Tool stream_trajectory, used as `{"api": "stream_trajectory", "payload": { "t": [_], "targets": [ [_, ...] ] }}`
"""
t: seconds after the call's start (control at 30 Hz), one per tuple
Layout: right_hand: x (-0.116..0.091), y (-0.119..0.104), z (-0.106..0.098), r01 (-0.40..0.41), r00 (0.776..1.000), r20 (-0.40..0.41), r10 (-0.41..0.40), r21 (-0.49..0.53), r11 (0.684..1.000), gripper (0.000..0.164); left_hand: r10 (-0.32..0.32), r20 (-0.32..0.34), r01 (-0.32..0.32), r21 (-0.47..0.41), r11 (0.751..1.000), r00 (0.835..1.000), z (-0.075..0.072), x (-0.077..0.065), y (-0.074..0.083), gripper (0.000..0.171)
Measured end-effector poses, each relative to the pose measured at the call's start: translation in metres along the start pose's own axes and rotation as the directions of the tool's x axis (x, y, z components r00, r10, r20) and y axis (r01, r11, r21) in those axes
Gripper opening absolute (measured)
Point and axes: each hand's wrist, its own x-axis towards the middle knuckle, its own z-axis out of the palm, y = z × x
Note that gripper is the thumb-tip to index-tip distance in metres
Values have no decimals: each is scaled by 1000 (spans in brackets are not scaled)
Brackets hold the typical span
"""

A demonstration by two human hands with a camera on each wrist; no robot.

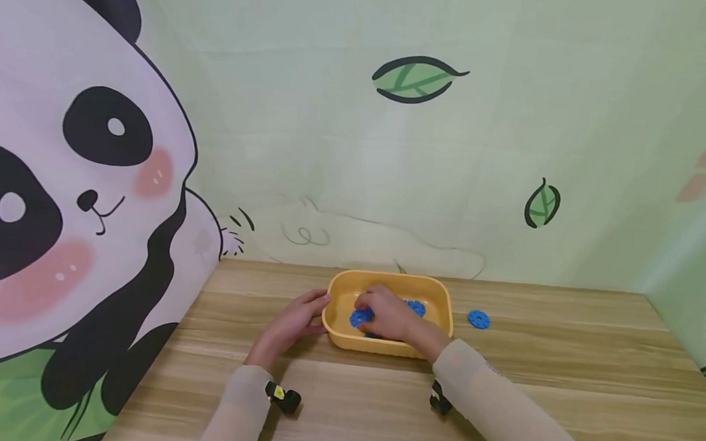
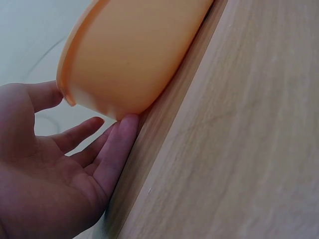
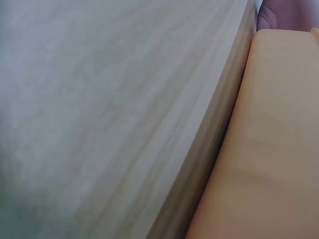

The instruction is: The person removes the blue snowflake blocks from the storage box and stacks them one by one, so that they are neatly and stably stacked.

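- Blue notched plastic disc (image 1: 358, 319), left part of tub, centre-bottom of frame: right hand (image 1: 390, 316) dips in, fingers and thumb curled on it, looks like a pinch.
- Handling guess: light, stiff, slick, not fragile; take it by the notched edge.
- Yellow plastic tub (image 1: 352, 344), likely light, a bit flexy; hold by rim or end wall.
- Left hand (image 1: 294, 317) rests fingers on tub's left end, not wrapped round it.
- Tub contents: more blue discs (image 1: 417, 308) right of the hand; count hidden.
- Loose disc (image 1: 479, 319) on wooden tabletop (image 1: 343, 400), just right of tub.
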Motion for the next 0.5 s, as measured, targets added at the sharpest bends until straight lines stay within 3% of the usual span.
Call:
{"api": "stream_trajectory", "payload": {
  "t": [0.3, 0.5],
  "targets": [
    [0, 2, 2, 43, 998, -39, -44, -10, 999, 34, 9, -10, -9, -1, 1000, 1000, 0, 1, -2, 57],
    [0, 2, 3, 23, 1000, -8, -23, 18, 1000, 35, 7, -5, -7, -9, 1000, 1000, 0, 0, -3, 56]
  ]
}}
